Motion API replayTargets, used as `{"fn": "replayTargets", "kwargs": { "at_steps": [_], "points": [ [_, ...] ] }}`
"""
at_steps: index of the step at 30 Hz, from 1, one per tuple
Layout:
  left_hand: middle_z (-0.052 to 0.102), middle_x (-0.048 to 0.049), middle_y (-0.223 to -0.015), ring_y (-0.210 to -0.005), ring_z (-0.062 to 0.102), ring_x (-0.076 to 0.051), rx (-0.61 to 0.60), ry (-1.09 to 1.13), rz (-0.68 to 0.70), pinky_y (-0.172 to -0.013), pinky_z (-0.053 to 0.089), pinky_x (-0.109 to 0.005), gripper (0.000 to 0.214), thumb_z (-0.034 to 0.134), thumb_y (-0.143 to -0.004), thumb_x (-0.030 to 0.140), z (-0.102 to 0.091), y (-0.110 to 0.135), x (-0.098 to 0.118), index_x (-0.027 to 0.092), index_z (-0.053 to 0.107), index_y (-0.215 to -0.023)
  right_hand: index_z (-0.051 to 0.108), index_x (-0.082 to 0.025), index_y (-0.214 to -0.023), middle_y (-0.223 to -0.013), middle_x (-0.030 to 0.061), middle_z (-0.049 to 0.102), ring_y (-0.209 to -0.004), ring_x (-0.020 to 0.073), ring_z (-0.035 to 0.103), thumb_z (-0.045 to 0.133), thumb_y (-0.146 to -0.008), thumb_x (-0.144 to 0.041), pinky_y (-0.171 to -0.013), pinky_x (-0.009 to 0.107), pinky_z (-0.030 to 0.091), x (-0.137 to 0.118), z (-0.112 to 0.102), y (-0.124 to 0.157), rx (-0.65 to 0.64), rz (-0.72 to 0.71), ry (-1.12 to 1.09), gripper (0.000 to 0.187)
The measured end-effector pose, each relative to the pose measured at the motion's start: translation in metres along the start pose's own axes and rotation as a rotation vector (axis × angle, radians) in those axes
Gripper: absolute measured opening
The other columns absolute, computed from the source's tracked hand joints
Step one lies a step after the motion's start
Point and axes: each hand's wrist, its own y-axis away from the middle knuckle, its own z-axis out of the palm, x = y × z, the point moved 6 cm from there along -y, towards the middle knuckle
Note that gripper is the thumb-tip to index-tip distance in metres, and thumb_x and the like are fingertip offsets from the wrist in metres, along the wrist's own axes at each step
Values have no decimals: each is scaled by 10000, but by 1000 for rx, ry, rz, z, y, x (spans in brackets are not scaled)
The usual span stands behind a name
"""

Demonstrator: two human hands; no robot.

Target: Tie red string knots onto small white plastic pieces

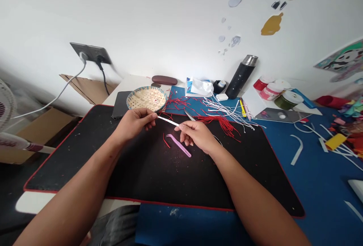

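A thin white paper strip [168, 121] is stretched between my two hands above a black desk mat [85, 155]. My left hand [136, 122] pinches its left end, fingers closed. My right hand [197, 134] pinches its right end, fingers curled. Just below the strip, a purple curved tweezer [179, 144] and a short red strip [166, 141] lie on the mat. A small woven basket [146, 99] sits just behind my left hand.
Red strips [224, 123] and white strips [227, 110] lie scattered behind my right hand, with scissors [189, 115] partly hidden. A black flask [241, 76], tissue pack [199, 87], paint jars [272, 91] and paper scraps [334, 140] crowd the blue surface at right. A fan [8, 117] stands left.
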Motion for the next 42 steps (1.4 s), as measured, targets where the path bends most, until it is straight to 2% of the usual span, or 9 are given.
{"fn": "replayTargets", "kwargs": {
  "at_steps": [11, 17, 24, 28, 34, 42],
  "points": [
    [679, -17, -637, -542, 565, -122, 10, 63, -8, -550, 460, -241, 312, 805, -802, 440, -5, -1, -1, 178, 700, -668, 761, -142, -1062, -684, 30, 715, -487, 99, 623, 625, -980, -437, -417, 189, 354, 3, -5, -2, -4, -16, -87, 335],
    [670, -18, -631, -534, 548, -114, -10, 205, -44, -526, 440, -233, 324, 839, -774, 444, -7, -2, -6, 173, 705, -658, 761, -152, -1013, -660, 20, 705, -480, 104, 623, 648, -957, -458, -419, 196, 370, 3, -3, -1, -30, -17, -85, 331],
    [670, -21, -626, -528, 545, -115, 22, 188, -48, -517, 436, -234, 337, 849, -766, 460, -14, -2, -6, 174, 708, -659, 763, -149, -1019, -662, 22, 697, -493, 109, 625, 684, -924, -514, -418, 194, 356, 5, -7, -4, 10, -16, -107, 385],
    [685, -28, -649, -531, 550, -116, -10, 161, -52, -514, 435, -235, 369, 844, -768, 502, -16, -3, -8, 173, 706, -673, 757, -151, -1016, -692, 28, 703, -506, 111, 632, 689, -917, -522, -417, 193, 358, 4, -7, -3, 9, -18, -98, 390],
    [692, -35, -652, -543, 569, -128, -101, 98, -55, -526, 458, -244, 438, 829, -763, 587, -5, -1, -6, 171, 709, -696, 755, -155, -1063, -761, 44, 729, -518, 104, 638, 663, -944, -556, -432, 194, 382, -3, -4, 1, -6, -41, -105, 428],
    [701, -40, -661, -538, 582, -133, -194, 48, -40, -529, 475, -252, 441, 791, -800, 602, 16, 4, -1, 171, 721, -740, 750, -152, -1019, -725, 42, 729, -523, 107, 648, 648, -972, -500, -437, 186, 389, 0, 13, 6, -94, 39, -43, 366]
  ]
}}
